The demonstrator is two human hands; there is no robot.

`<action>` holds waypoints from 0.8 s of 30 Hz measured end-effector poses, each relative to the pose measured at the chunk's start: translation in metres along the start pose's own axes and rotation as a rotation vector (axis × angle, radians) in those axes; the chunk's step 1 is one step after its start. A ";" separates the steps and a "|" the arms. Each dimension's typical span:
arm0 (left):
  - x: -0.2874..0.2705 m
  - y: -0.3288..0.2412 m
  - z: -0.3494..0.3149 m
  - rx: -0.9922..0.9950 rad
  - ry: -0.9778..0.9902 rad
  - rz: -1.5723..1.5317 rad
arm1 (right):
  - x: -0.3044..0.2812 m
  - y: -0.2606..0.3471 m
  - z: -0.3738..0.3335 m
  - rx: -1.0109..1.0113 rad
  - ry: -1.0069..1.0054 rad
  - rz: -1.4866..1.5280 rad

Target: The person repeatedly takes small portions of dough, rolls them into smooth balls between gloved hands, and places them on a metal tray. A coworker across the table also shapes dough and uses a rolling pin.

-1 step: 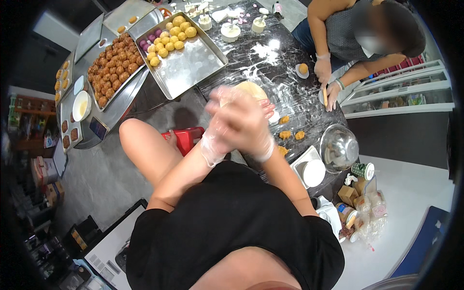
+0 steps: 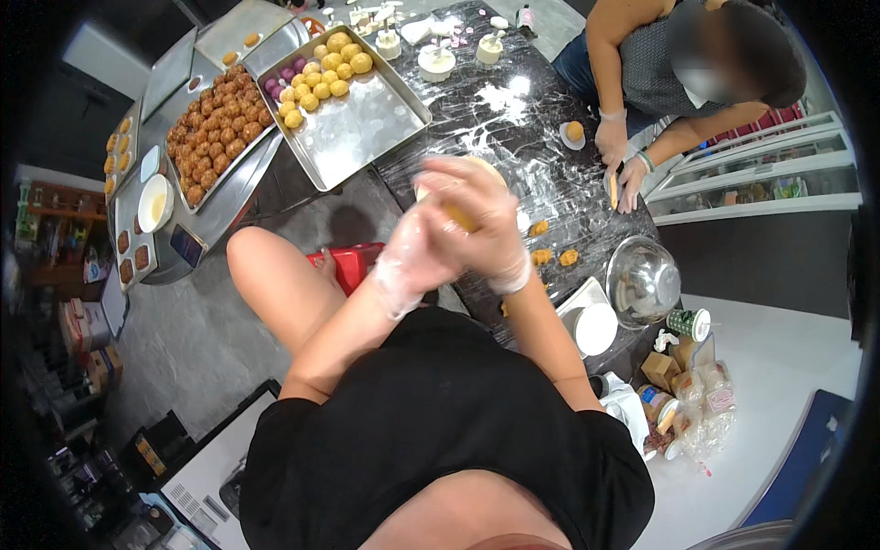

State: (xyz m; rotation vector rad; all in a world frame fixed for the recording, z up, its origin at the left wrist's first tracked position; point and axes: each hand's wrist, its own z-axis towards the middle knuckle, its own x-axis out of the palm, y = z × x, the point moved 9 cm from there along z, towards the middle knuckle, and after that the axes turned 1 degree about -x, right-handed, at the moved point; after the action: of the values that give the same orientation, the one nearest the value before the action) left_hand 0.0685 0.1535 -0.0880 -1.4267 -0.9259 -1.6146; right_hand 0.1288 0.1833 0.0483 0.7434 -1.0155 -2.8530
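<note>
Both my hands wear clear plastic gloves and are pressed together near the table's front edge. My left hand [image 2: 417, 249] cups below, and my right hand [image 2: 478, 213] lies over it, its fingers pointing to the upper left and smeared by motion. Between the palms an orange-yellow dough ball [image 2: 458, 217] shows in part. A pale round piece [image 2: 489, 171], mostly hidden, lies just behind my right hand. Small orange dough lumps [image 2: 541, 257] rest on the dark table [image 2: 490, 119] to the right of my hands.
A metal tray [image 2: 353, 137] holds yellow and purple balls; another holds brown balls [image 2: 215, 133]. White plunger moulds [image 2: 437, 62] stand at the back. A co-worker's gloved hands [image 2: 631, 181] hold a flat piece at right, near a metal bowl [image 2: 643, 282] and a white scale [image 2: 587, 302].
My palms have shifted against each other, with the right hand's fingers more spread. The dough ball, hidden before, now shows between them.
</note>
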 end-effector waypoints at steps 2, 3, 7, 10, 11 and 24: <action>0.056 -0.008 0.014 0.000 -0.228 0.084 | -0.001 -0.003 -0.033 0.133 0.013 0.164; 0.052 -0.003 0.020 -0.027 -0.197 0.045 | 0.008 0.021 -0.025 -0.043 0.057 0.085; 0.002 0.004 0.012 0.001 0.285 -0.153 | 0.003 0.006 -0.007 -0.051 0.022 0.014; 0.054 -0.008 0.015 0.008 -0.233 0.123 | -0.003 0.013 -0.027 -0.002 -0.045 0.046; 0.052 -0.002 0.017 0.003 -0.178 0.151 | 0.009 0.030 -0.024 -0.100 0.022 0.021; 0.063 0.015 0.011 0.052 -0.309 0.277 | -0.031 0.005 -0.015 0.128 -0.111 -0.064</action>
State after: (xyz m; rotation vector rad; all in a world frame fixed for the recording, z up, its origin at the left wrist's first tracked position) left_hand 0.0826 0.1518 -0.0242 -1.7149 -0.8871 -1.1809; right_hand 0.1626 0.1758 0.0544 0.6426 -1.2210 -2.9349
